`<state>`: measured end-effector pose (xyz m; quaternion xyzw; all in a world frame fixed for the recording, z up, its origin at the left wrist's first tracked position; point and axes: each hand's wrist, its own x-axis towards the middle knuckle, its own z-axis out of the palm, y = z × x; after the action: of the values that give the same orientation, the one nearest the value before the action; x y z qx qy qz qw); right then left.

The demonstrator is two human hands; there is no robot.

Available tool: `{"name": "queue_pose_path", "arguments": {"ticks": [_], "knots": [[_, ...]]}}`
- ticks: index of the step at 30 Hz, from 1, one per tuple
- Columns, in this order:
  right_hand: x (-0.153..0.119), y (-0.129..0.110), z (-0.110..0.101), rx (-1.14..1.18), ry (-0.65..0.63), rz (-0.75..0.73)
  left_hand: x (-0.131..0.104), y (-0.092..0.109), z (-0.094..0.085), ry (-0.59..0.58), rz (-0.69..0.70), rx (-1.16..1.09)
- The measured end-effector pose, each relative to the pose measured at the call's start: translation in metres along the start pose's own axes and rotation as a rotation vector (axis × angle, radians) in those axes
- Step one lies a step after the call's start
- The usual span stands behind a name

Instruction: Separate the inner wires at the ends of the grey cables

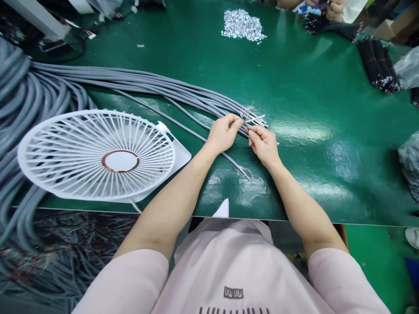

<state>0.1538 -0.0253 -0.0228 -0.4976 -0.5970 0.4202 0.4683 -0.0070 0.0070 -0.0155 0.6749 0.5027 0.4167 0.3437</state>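
Observation:
Both my hands meet at the stripped ends of a bundle of grey cables (157,85) on the green table. My left hand (224,133) is closed, its thumb and forefinger pinching fine wire strands (246,114) at a cable end. Just to the right, my right hand (263,144) also pinches at the end of that cable, fingertips almost touching the left ones. White inner cores (260,120) stick out of the bundle beyond my fingers. One single grey cable (183,126) passes under my left wrist, its frayed end lying nearer the table's front edge.
A white fan (98,187) lies left of my left arm. Thick coils of grey cable (29,96) fill the far left. Small silvery pieces (244,25) are heaped at the back. Black wire bundles (376,63) lie back right, near another person's hand (335,9).

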Motion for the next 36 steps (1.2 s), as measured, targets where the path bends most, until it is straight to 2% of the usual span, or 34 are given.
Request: {"name": "queue_pose_path", "arguments": {"ticks": [4, 7, 12, 13, 15, 20, 22, 29, 36], "knots": [[0.004, 0.005, -0.001, 0.01, 0.01, 0.012, -0.002, 0.002, -0.006, -0.114, 0.013, -0.01], [0.001, -0.004, -0.002, 0.024, 0.009, -0.02, -0.002, 0.004, -0.008, -0.181, 0.042, 0.063], [-0.022, -0.041, -0.001, -0.035, -0.243, -0.273, 0.0, 0.002, -0.003, -0.191, 0.0, 0.263], [-0.026, -0.045, -0.003, -0.05, -0.262, -0.317, 0.001, 0.002, -0.002, -0.196, 0.003, 0.283], [-0.03, -0.048, -0.012, -0.084, -0.205, -0.362, 0.001, 0.004, -0.004, -0.226, 0.021, 0.316], [-0.022, -0.036, -0.051, -0.275, 0.142, -0.355, -0.002, 0.013, -0.013, -0.3, 0.014, 0.34], [-0.018, -0.033, -0.062, -0.378, 0.182, -0.376, -0.003, 0.015, -0.013, -0.292, 0.054, 0.339], [-0.018, -0.03, -0.063, -0.708, 0.043, -0.387, -0.005, 0.013, -0.009, -0.233, 0.219, 0.424], [-0.019, -0.033, -0.062, -0.941, -0.049, -0.292, -0.005, 0.015, -0.012, -0.222, 0.261, 0.442]]}}
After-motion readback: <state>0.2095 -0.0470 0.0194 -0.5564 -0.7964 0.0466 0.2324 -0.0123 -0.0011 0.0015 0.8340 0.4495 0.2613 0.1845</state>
